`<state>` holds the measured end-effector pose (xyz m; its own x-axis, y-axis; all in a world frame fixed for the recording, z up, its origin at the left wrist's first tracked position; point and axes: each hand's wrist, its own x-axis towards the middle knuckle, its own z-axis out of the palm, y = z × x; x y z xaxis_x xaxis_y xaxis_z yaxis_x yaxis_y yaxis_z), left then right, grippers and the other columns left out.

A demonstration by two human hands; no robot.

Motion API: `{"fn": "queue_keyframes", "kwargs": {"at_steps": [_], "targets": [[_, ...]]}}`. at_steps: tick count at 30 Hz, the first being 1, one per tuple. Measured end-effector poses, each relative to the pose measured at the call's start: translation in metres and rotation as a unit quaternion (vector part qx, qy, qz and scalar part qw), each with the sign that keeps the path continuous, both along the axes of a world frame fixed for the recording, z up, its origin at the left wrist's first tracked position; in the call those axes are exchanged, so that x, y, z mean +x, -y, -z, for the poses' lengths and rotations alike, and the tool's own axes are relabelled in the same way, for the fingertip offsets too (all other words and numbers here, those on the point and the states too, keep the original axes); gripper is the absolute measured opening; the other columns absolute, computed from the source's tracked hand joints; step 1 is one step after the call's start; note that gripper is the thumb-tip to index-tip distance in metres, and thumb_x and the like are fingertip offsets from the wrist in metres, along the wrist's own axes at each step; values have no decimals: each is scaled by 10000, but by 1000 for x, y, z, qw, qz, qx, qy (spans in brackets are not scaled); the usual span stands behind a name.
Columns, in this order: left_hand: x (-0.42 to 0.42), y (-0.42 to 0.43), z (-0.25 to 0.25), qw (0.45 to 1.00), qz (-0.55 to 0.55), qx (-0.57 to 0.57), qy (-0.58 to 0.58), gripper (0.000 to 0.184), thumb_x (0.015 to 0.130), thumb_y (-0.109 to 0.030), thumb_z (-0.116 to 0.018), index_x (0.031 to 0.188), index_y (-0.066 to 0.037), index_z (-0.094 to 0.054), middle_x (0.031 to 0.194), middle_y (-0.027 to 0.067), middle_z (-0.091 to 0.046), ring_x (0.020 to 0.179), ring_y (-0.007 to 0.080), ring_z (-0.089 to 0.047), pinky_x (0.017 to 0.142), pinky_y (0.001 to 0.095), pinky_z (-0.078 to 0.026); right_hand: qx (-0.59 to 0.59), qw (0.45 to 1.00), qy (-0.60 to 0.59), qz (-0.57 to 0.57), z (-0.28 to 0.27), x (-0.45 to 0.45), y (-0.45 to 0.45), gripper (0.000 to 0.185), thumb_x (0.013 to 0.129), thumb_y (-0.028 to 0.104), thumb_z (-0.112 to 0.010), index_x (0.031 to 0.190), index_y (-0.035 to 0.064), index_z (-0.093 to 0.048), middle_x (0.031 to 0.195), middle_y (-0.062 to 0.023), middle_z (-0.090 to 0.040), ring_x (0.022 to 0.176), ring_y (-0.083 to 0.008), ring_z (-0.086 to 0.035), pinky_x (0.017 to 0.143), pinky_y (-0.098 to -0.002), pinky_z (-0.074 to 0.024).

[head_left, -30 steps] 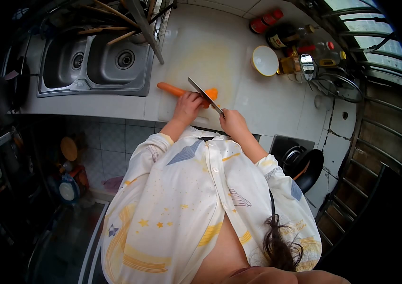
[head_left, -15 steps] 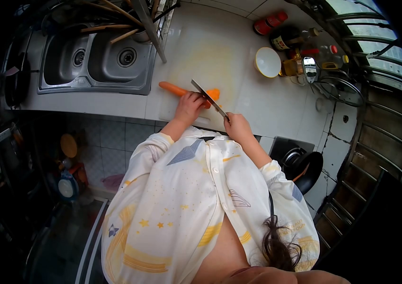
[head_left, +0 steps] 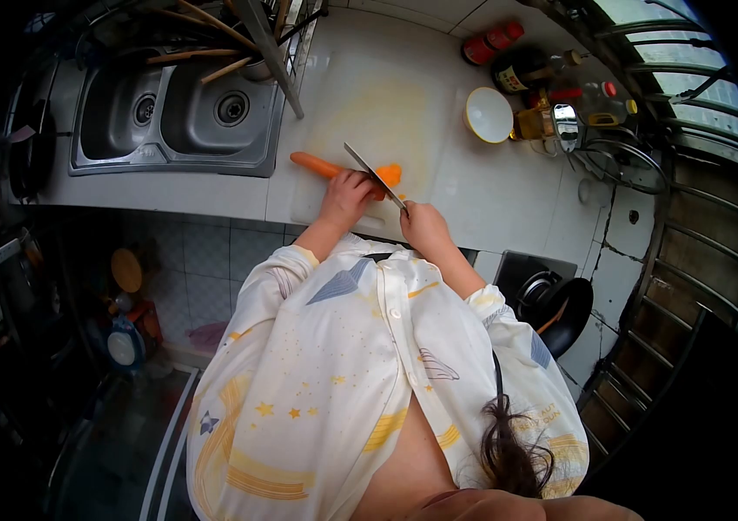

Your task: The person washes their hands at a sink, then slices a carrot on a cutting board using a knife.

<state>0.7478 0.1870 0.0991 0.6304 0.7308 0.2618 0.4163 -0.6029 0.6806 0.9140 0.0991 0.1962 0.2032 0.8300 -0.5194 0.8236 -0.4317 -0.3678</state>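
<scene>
Pinning the carrot (head_left: pixel 315 164), left hand (head_left: pixel 347 198) fingers clasp it, apparently against rolling; right hand (head_left: pixel 426 227) fingers grip the knife (head_left: pixel 364 162).

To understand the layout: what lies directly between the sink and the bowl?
In the head view: the foot of a metal bar, then the board, then bare counter.

At upper left, the grey double-bowl metal sink (head_left: pixel 173 165) has a smooth, shiny finish. Near the centre, the straight grey metal knife blade (head_left: pixel 374 175) looks smooth, the long orange carrot (head_left: pixel 314 163) matt, and the whitish plastic-looking cutting board (head_left: pixel 373 100) dull; below, the white patterned cloth shirt (head_left: pixel 325 365) is matt and creased.
</scene>
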Motion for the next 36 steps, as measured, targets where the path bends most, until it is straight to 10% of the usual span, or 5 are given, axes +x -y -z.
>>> {"fn": "queue_keyframes", "kwargs": {"at_steps": [36], "targets": [[1, -1, -5, 1000, -3, -18, -1, 197, 742, -116, -701, 928, -88, -644, 1019, 70, -606, 988, 307, -547, 866, 427, -455, 30, 999, 4, 14, 30, 0, -5, 198, 893, 173, -524, 896, 14, -642, 816, -230, -661, 791, -421, -638, 714, -509, -508]]}}
